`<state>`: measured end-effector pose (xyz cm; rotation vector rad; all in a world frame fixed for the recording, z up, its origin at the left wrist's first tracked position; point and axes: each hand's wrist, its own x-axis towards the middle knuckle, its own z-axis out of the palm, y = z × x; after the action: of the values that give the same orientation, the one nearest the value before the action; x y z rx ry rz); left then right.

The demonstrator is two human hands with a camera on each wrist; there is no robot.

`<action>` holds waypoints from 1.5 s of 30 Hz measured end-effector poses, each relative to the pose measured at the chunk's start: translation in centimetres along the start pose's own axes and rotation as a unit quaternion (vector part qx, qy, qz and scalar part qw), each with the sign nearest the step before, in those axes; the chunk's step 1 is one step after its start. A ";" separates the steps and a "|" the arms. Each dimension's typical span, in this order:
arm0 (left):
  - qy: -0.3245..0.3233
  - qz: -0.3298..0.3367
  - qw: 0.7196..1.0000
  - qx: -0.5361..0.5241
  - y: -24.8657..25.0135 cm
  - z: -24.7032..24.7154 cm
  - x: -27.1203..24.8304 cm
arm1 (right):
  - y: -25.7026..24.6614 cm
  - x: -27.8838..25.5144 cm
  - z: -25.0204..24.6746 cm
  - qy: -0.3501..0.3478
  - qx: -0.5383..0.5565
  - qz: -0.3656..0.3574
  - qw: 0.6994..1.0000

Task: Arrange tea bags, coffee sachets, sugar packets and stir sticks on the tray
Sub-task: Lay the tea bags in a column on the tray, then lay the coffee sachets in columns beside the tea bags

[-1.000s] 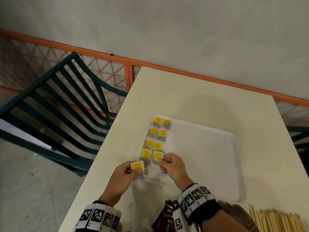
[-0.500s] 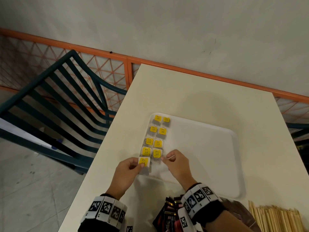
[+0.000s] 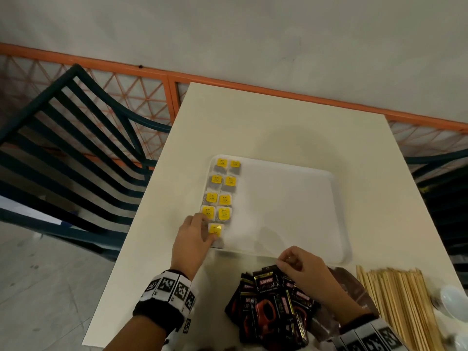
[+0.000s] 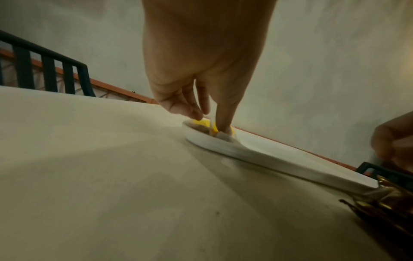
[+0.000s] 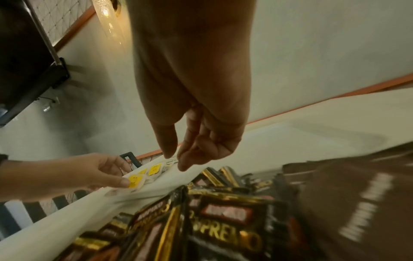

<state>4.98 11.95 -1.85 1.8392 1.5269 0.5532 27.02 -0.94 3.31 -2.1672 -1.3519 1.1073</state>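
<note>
Since a moment ago, my right hand (image 3: 297,264) has left the white plastic tray (image 3: 291,206) and come back over the pile of black coffee sachets (image 3: 273,307), fingers loosely curled, empty. To finish well, I should square the ninth yellow-tagged tea bag (image 3: 215,229) under the left column before letting go. My left hand (image 3: 193,238) reaches to the tray's near-left corner, fingertips pressing that bag flat.
</note>
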 end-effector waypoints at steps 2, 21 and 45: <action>0.026 0.038 0.999 0.013 0.4 -0.1 -0.6 | 0.9 -1.3 -0.2 -0.003 -0.037 -0.015 0.999; -0.355 -0.030 0.924 0.139 4.8 3.1 -8.1 | -0.1 -0.6 2.4 -0.142 -0.440 -0.198 0.864; -0.350 -0.134 0.810 -0.450 6.2 -3.2 -9.0 | -6.4 -2.1 -1.9 -0.152 0.072 -0.221 0.961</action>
<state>4.97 3.41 5.72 0.8835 0.7563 0.3041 24.18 0.53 9.56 -1.5274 -1.7157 1.3351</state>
